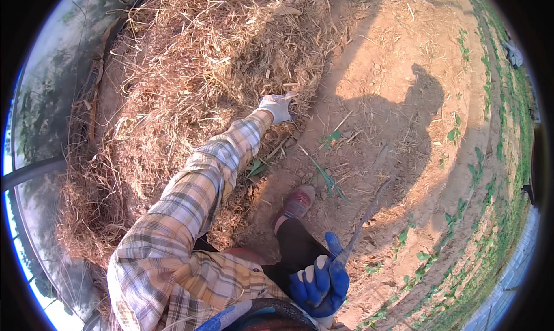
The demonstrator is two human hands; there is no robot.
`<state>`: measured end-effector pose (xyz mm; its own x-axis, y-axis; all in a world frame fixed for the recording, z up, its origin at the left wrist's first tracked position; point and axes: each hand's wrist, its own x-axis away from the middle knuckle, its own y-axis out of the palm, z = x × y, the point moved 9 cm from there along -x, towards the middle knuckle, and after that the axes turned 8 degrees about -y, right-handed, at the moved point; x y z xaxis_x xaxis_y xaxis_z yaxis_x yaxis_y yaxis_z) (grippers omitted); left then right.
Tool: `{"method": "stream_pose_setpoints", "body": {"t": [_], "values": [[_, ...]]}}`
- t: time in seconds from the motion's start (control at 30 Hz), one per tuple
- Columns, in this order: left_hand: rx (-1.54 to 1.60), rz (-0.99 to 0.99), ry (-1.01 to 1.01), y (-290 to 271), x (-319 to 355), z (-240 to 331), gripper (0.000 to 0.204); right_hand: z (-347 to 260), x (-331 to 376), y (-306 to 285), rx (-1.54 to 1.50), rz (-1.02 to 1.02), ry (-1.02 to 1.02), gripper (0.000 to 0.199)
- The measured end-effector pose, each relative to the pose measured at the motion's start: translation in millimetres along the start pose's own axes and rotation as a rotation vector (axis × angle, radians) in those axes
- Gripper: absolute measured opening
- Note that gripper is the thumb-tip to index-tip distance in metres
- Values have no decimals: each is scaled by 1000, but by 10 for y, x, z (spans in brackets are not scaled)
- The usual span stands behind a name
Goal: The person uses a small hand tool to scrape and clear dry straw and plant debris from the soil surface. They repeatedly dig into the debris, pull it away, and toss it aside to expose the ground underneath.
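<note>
My left hand [277, 107], in a white glove with a bit of blue on its underside, reaches out to the right edge of a big heap of dry straw [190, 60]. Its fingers look closed on some straw there, though their tips are partly hidden. Low in the view, near my leg, my right hand [321, 282] wears a blue-coated glove. Its fingers wrap round the grip of a sickle [367, 215], whose thin, slightly curved blade points up and to the right over bare soil. The grip itself is hidden in the glove.
My shoe [298, 201] stands on the soil beside the heap. Loose green leaves [326, 178] lie in front of it. Rows of small green plants [453, 218] run along the right. At the left, clear plastic sheeting [55, 94] and a dark pipe [34, 174] border the heap.
</note>
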<state>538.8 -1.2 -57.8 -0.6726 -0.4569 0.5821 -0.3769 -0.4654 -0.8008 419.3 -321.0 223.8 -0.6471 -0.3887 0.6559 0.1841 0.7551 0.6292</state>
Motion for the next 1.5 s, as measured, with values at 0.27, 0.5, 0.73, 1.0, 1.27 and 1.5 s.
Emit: {"method": "stream_pose_setpoints", "body": {"t": [0.27, 0.5, 0.73, 1.0, 1.27, 1.5], "values": [[203, -267, 84, 791, 527, 576, 73, 34, 83, -91, 43, 132, 16, 51], [436, 348, -45, -413, 239, -466, 61, 58, 80, 73, -38, 15, 30, 50], [594, 202, -123, -667, -108, -616, 62, 68, 60, 145, -132, -139, 37, 50], [29, -132, -11, 352, -84, 612, 124, 29, -13, 98, -110, -26, 16, 50], [-91, 152, -13, 509, -363, 528, 66, -113, -126, 44, 69, 23, -64, 49], [423, -16, -22, 247, -242, -37, 73, -110, -60, 58, -76, -57, 2, 49]]}}
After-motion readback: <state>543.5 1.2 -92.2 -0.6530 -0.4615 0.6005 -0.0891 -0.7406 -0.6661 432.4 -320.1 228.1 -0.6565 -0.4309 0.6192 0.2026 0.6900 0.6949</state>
